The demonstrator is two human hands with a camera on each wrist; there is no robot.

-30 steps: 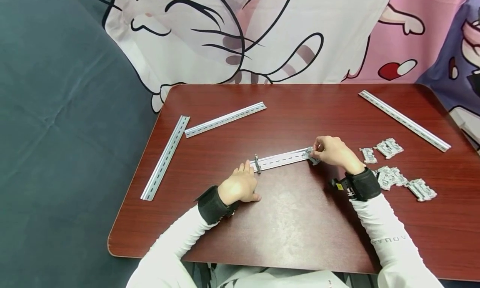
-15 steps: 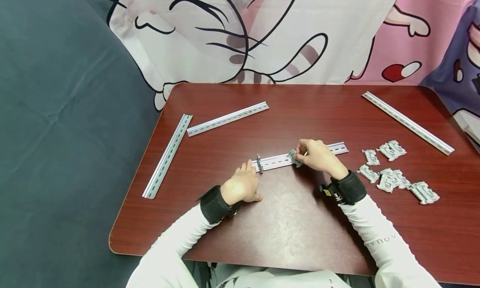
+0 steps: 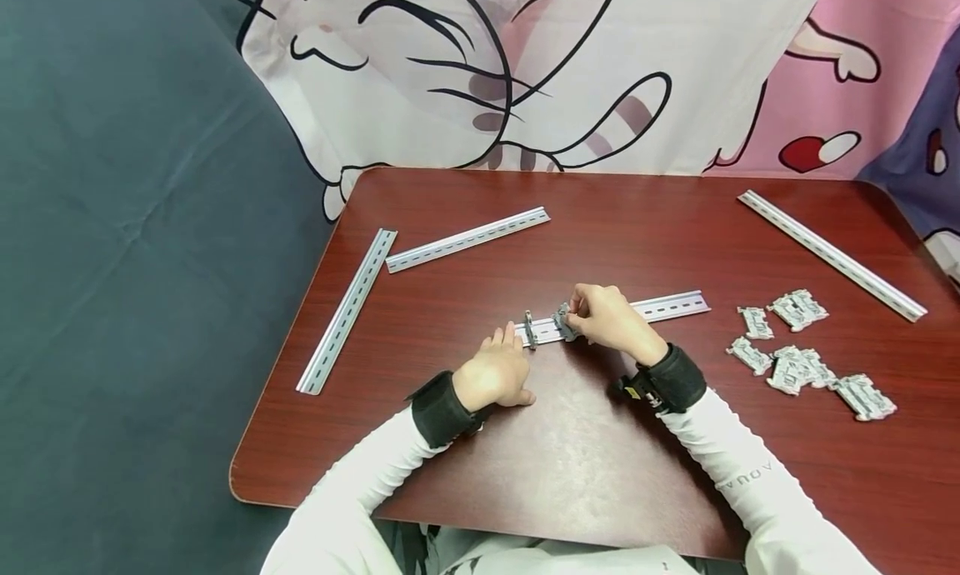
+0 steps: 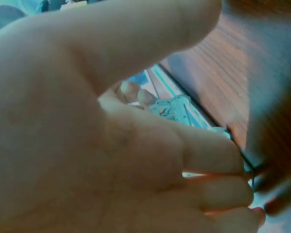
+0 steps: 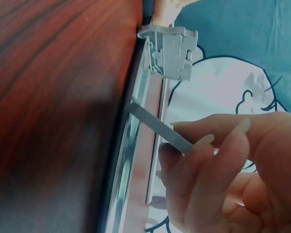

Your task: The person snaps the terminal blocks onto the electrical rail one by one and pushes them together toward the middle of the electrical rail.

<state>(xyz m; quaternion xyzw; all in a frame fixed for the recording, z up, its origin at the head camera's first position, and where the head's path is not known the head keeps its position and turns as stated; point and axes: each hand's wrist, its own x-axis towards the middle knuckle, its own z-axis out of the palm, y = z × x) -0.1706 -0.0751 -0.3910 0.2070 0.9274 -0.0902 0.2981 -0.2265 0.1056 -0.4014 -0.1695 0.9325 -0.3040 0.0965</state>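
A slotted metal DIN rail [image 3: 671, 306] lies across the middle of the table. My left hand [image 3: 495, 371] rests with straight fingers on its left end. Just right of those fingertips, a grey terminal block [image 5: 172, 53] stands upright across the rail. My right hand [image 3: 611, 321] pinches a second grey terminal block [image 5: 160, 127] between thumb and fingers. That block is tilted in the right wrist view, its lower end at the rail; whether it is seated cannot be told. A short gap separates the two blocks. In the left wrist view, the left hand [image 4: 111, 141] hides much of the rail.
Several loose terminal blocks [image 3: 798, 369] lie to the right of my right hand. One more rail [image 3: 832, 256] slants at the back right. Two others, an upper rail [image 3: 468, 240] and a side rail [image 3: 347, 312], lie at the left. A printed cloth [image 3: 585, 75] hangs behind the table.
My right hand has moved left along the rail with the pinched terminal block, from near the right end to close beside the standing block. My left hand stays on the left end.
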